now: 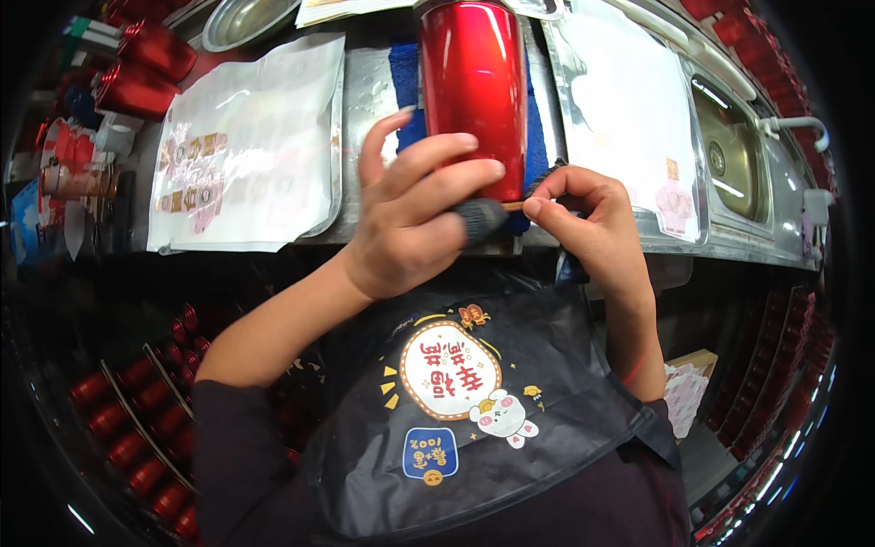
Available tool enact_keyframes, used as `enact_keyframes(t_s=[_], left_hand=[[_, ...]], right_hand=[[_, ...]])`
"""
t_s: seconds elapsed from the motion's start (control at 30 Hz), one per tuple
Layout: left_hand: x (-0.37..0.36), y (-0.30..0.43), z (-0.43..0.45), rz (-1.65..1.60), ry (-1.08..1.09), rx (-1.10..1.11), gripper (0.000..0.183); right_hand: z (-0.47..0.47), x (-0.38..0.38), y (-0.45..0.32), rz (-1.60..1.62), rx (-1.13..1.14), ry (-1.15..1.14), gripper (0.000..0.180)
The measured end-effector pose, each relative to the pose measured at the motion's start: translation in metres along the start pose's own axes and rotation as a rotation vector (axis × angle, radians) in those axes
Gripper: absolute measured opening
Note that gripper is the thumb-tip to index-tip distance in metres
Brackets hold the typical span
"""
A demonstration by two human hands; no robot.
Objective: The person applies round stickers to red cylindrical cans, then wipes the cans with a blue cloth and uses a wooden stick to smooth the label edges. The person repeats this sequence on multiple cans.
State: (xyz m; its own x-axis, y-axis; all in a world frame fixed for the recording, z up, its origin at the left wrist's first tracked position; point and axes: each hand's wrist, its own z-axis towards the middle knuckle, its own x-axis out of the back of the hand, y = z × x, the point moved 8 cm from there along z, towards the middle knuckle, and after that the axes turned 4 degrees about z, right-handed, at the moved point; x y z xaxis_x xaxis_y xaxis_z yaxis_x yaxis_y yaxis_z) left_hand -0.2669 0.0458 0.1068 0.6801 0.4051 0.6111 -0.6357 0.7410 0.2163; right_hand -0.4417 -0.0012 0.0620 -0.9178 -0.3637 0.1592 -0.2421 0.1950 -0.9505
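Note:
A glossy red metal cylinder [473, 89], like a tumbler, lies on a dark blue cloth [408, 78] on the steel counter. My left hand [417, 212] lies over its near end, fingers spread, with a dark knitted fabric piece [482, 220] at the thumb; whether the hand grips that piece cannot be told. My right hand [581, 212] pinches a thin brown stick-like piece [514, 206] between thumb and index finger, right beside the dark fabric. A black cord or strip rises behind the right fingers.
Printed transfer sheets [246, 150] lie on a tray at the left, and more sheets [625, 116] at the right. A steel sink [728, 157] with a pale tap is at the far right. Red cylinders [137, 89] stand back left; several more fill racks below the counter [133, 424].

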Motion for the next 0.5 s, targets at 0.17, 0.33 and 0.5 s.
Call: enact_keyframes(t_s=[0.17, 0.33, 0.5], left_hand=[[-0.011, 0.006, 0.013, 0.011, -0.016, -0.054, 0.016], [-0.003, -0.009, -0.023, -0.114, 0.120, 0.135, 0.052], [0.001, -0.018, -0.041, -0.128, 0.129, 0.238, 0.053]], right_hand=[[0.002, 0.000, 0.007, 0.043, -0.022, -0.036, 0.013], [0.000, -0.012, 0.012, 0.132, -0.029, -0.044, 0.012], [-0.016, -0.010, 0.005, 0.112, 0.113, 0.208, 0.018]])
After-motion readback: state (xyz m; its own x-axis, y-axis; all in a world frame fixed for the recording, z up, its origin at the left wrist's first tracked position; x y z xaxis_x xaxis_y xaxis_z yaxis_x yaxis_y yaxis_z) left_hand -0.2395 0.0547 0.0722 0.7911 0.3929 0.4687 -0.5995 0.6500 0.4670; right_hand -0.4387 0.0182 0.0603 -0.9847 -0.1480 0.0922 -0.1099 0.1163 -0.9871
